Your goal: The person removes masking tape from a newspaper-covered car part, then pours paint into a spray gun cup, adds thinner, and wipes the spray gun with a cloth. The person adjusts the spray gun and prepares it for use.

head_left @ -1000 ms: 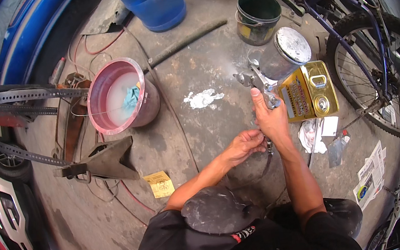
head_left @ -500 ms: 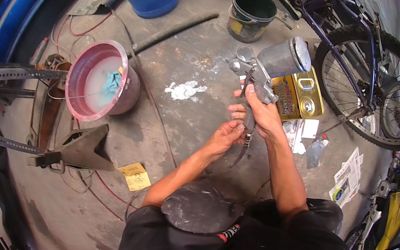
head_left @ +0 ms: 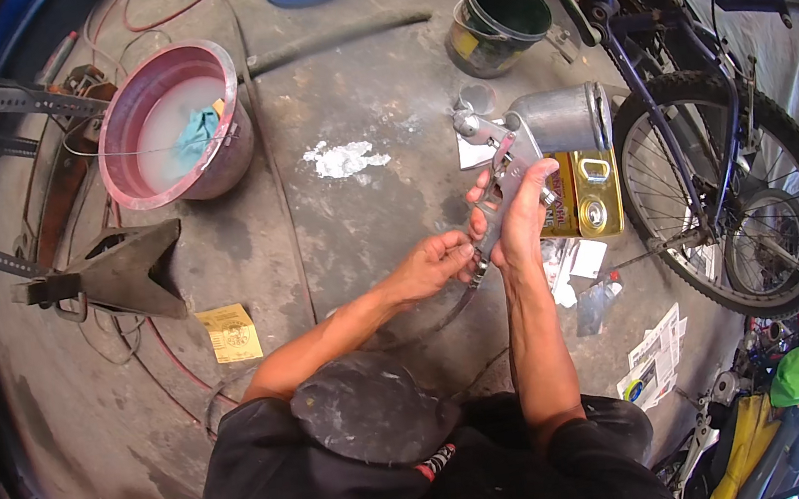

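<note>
Right hand [head_left: 520,218], thumb outstretched, wraps the spray gun [head_left: 514,162]; left hand [head_left: 430,268] pinches narrowly at its base. Floor [head_left: 347,231] spreads between them and the pink bucket [head_left: 231,158].

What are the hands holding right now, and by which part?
The right hand grips a spray gun by its handle. The left hand is at the handle's lower end, near the hose; whether it grips can't be told.

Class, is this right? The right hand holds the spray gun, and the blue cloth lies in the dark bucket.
Not quite; the last part is wrong: the head view shows the blue cloth in the pink bucket. The right hand does hold the spray gun.
</note>
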Available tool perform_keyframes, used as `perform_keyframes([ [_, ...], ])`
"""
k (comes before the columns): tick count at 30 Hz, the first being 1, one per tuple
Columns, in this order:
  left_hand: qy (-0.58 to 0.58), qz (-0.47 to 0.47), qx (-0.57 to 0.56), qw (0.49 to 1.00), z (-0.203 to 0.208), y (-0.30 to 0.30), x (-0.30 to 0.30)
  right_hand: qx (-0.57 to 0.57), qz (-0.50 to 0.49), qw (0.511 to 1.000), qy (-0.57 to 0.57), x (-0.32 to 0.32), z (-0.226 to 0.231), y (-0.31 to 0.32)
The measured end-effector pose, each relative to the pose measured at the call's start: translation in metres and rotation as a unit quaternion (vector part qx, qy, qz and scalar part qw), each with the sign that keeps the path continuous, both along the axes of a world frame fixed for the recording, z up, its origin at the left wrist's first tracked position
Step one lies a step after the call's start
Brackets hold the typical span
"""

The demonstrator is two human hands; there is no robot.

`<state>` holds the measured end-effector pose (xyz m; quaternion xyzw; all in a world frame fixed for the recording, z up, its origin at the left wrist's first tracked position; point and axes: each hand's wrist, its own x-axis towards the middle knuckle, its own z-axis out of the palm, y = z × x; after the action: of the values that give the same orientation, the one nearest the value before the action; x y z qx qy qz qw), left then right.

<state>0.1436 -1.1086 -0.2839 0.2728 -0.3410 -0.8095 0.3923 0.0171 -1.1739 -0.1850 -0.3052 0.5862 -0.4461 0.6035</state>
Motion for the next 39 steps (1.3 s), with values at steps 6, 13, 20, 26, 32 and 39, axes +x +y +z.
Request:
perform_keyframes([
  [6,0.006,0.005,0.003,1.000,0.002,-0.001,0.004,-0.047,0.002,0.999,-0.014,0.008,0.007,0.001],
  [13,0.005,-0.009,-0.007,1.000,0.002,-0.001,0.003,-0.034,-0.010,0.999,0.000,0.001,-0.001,0.003],
  [20,0.011,0.003,0.000,1.000,0.004,0.000,0.004,-0.074,0.020,0.997,0.007,0.008,0.008,0.004],
  [26,-0.001,-0.012,-0.020,1.000,0.000,-0.001,0.005,-0.054,0.007,0.998,0.032,0.004,0.002,0.007],
  [32,0.028,0.006,0.011,1.000,-0.008,0.003,0.004,-0.094,0.006,0.993,0.069,0.018,0.010,0.007],
  [39,0.051,-0.010,0.011,0.999,-0.006,0.005,0.001,-0.012,-0.028,0.995,0.096,0.015,0.009,0.007],
])
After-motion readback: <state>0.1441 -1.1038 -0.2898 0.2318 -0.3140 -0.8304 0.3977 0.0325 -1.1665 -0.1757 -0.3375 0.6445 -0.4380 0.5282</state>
